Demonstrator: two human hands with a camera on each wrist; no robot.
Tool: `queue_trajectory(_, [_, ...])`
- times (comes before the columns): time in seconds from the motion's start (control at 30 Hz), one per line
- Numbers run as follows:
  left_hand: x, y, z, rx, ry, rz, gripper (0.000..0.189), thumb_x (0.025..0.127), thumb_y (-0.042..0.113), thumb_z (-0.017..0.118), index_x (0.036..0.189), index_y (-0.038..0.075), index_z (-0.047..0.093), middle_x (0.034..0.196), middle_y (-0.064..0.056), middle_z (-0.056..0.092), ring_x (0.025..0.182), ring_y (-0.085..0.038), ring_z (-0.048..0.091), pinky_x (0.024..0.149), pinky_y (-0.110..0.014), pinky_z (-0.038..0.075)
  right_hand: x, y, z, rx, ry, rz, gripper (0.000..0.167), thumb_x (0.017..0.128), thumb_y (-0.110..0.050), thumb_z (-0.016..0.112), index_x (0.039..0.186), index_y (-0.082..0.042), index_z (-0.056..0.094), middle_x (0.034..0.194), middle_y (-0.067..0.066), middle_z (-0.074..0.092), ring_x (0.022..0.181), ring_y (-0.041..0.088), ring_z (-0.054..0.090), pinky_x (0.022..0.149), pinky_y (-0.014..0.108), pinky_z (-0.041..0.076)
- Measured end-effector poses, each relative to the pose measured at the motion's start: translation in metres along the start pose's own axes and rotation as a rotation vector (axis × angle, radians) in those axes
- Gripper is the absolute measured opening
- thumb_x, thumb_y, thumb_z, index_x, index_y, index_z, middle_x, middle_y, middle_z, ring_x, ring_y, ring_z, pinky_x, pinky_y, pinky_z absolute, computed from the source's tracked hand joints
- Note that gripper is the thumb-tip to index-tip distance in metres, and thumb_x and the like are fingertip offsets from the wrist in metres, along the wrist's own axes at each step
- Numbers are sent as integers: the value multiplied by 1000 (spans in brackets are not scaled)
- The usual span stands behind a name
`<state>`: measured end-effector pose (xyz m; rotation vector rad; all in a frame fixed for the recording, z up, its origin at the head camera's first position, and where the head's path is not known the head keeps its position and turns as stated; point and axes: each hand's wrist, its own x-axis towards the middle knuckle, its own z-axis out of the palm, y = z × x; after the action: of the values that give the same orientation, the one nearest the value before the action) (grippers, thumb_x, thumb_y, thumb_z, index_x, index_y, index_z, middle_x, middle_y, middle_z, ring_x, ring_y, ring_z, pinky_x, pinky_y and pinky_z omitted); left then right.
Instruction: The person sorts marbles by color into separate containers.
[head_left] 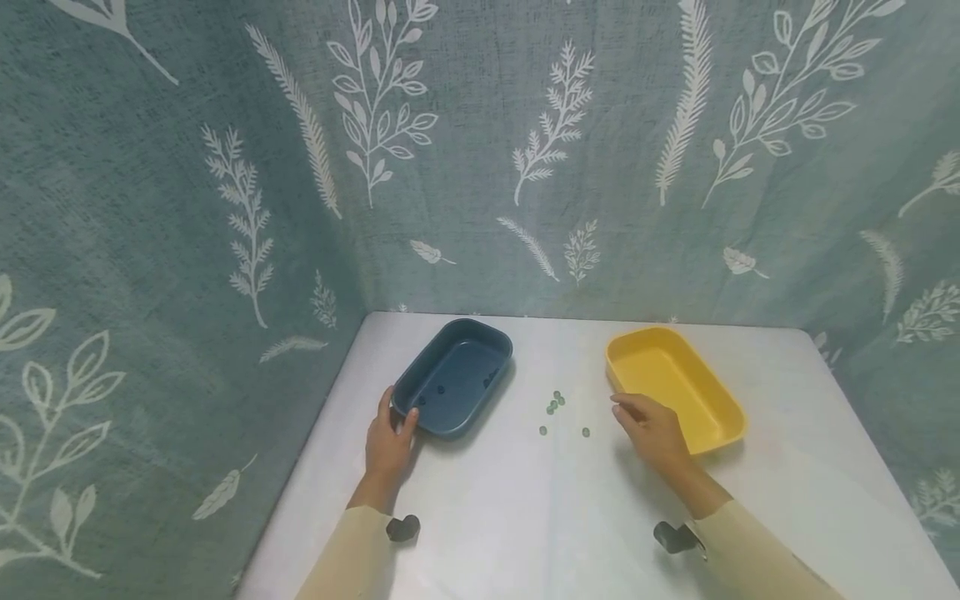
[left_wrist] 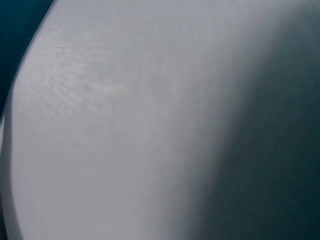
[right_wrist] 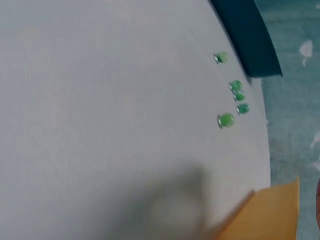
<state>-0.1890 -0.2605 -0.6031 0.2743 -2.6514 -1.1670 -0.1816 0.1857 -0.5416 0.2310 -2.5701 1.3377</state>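
In the head view my left hand (head_left: 388, 446) grips the near left corner of a dark blue tray (head_left: 480, 421), with thumb and fingers on either side of the corner. Several small dark round pieces (head_left: 441, 390) lie inside the tray. My right hand (head_left: 654, 432) hovers by the left side of a yellow tray (head_left: 723, 412), overlapping its edge in this view. Its fingers are loosely bent toward the thumb, and nothing shows between the fingertips. Several green glass beads (head_left: 552, 406) lie on the white table between the trays; one bead (head_left: 586, 432) is nearest this hand.
A white cloth (head_left: 480, 517) covers the table. Patterned green fabric (head_left: 480, 275) stands behind it and along the sides. The right wrist view shows the green beads (right_wrist: 226, 120) between the blue tray (right_wrist: 250, 40) and the yellow tray (right_wrist: 270, 210). Mostly blurred white surface (left_wrist: 110, 150) fills the left wrist view.
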Motion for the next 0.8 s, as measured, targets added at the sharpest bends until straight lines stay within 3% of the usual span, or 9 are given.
queue_trajectory(0.1, [2,2,-1,-33,-18,18,74,97,53,51,156,22,18,154,-15,33,138,-41,32,109,-59,23,-3,7,-10,-14,65,-46,18,94,-13,65,110,-5,70,108,11,70,93,29,68,77,37,56])
queue_trajectory(0.2, [5,4,-2,-70,-38,19,75,97,51,51,156,20,17,156,-15,28,141,-39,27,112,-56,21,-6,14,-21,-40,135,-87,16,92,-11,67,107,-6,71,102,8,72,86,22,70,74,20,52])
queue_trajectory(0.3, [5,3,-4,-99,-52,-3,76,97,53,50,157,21,15,157,-15,27,142,-38,25,112,-56,21,-12,20,-32,-47,170,-73,18,92,-11,67,108,-5,71,101,9,73,84,19,69,73,11,46])
queue_trajectory(0.47, [8,7,-7,-148,-36,-24,74,97,52,52,155,16,22,151,-20,36,138,-40,31,109,-57,27,-24,25,-52,-54,181,38,23,96,-18,64,114,-4,69,107,12,71,90,16,67,74,9,44])
queue_trajectory(0.6, [13,15,-11,-154,26,-10,72,96,51,55,149,7,35,146,-21,41,137,-40,33,110,-55,27,-33,29,-67,-17,240,129,26,97,-20,62,116,-3,68,109,16,70,88,-5,60,72,7,45])
queue_trajectory(0.7, [16,23,-14,-120,86,-6,67,96,49,56,145,6,41,146,-19,42,137,-38,34,111,-53,26,-40,37,-78,0,288,183,27,98,-19,60,118,-2,66,105,16,70,83,-13,55,67,8,47])
queue_trajectory(0.8, [19,32,-15,-102,117,26,64,96,47,57,144,7,43,144,-17,45,136,-38,36,110,-53,27,-48,47,-87,-4,327,244,27,99,-18,58,120,-3,65,97,7,70,79,-12,55,64,9,47])
